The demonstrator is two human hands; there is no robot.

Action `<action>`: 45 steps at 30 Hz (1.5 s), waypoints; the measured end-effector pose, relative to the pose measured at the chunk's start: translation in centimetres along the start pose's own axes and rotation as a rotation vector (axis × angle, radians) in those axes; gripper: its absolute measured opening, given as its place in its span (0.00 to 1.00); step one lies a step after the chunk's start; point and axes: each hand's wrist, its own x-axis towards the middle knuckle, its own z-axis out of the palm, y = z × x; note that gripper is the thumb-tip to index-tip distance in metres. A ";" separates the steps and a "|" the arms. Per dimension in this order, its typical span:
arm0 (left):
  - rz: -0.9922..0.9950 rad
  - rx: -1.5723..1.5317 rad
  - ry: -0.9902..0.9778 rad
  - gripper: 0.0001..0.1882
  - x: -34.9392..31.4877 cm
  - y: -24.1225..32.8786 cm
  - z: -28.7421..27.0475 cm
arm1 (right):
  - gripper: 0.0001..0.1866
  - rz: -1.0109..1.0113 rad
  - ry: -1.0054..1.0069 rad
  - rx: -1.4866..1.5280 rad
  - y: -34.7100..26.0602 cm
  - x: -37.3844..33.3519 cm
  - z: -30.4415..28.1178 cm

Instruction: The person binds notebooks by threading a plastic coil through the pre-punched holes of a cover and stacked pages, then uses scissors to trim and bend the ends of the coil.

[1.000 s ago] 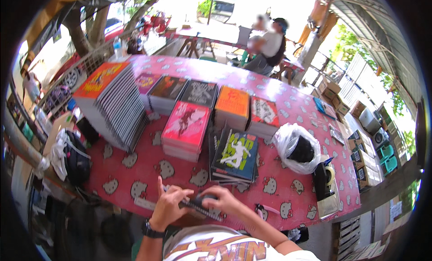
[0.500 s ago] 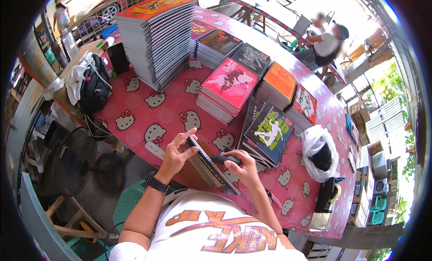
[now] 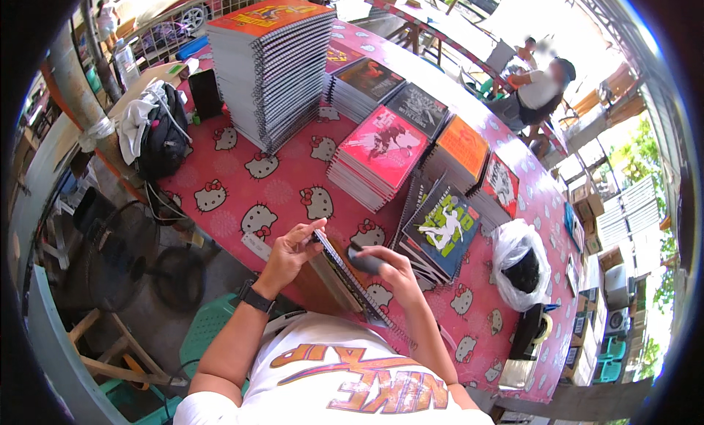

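A spiral-bound notebook (image 3: 357, 288) is held on edge in front of my shirt, its coil side facing up. My left hand (image 3: 289, 255) grips its far upper end, thumb and fingers closed on the corner. My right hand (image 3: 397, 274) is closed around a small black tool (image 3: 364, 261) beside the coil, partway along it. Fingers hide most of the tool, so its exact kind cannot be made out. Just past my right hand lie overlapping notebooks, a blue one with a white figure (image 3: 442, 228) on top.
On the pink patterned table (image 3: 282, 187) stand a tall notebook stack (image 3: 293, 80), lower stacks such as the pink-covered one (image 3: 381, 148), and a clear plastic bag (image 3: 521, 267). A black bag (image 3: 165, 135) sits at the left edge, above a fan (image 3: 121, 256). People sit farther back.
The black tool has tilted, its tip now pointing up and slightly off the coil. My left hand keeps its hold on the notebook. The whole view has shifted a little.
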 end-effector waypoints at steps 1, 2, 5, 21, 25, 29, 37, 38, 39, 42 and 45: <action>-0.025 0.009 0.001 0.25 -0.2 -0.2 0.0 | 0.27 -0.154 -0.058 0.066 -1.4 0.0 1.4; -0.026 0.007 0.005 0.25 -0.3 -0.3 0.1 | 0.27 -0.150 -0.060 0.066 -0.9 0.7 1.4; -0.004 -0.034 0.006 0.23 -0.2 0.3 0.2 | 0.27 0.020 0.153 -0.674 -0.6 1.9 0.8; -0.042 -0.004 0.009 0.17 0.0 0.8 -0.1 | 0.24 -0.074 -0.104 0.021 -0.2 3.6 1.7; -0.027 0.134 -0.013 0.15 0.2 0.6 -0.4 | 0.25 0.127 0.156 -0.864 0.2 4.9 0.9; 0.053 0.323 -0.039 0.13 0.3 2.2 0.0 | 0.25 -0.367 0.230 -1.047 -0.8 3.4 2.1; 0.227 0.321 -0.098 0.07 0.0 6.3 4.6 | 0.14 -0.385 0.362 -0.763 -5.8 -1.1 5.7; 0.227 0.328 -0.126 0.07 -0.1 6.5 4.8 | 0.13 -0.398 0.357 -0.726 -5.8 -1.3 5.7; 0.255 0.346 -0.136 0.07 -0.2 6.7 5.2 | 0.13 -0.433 0.360 -0.752 -6.0 -1.7 5.7; 0.363 0.404 -0.165 0.06 0.0 6.1 6.0 | 0.13 -0.417 0.366 -0.814 -5.6 -2.1 5.1; 0.354 0.279 -0.180 0.07 -0.2 5.6 6.5 | 0.13 -0.534 0.416 -0.863 -5.0 -2.3 5.1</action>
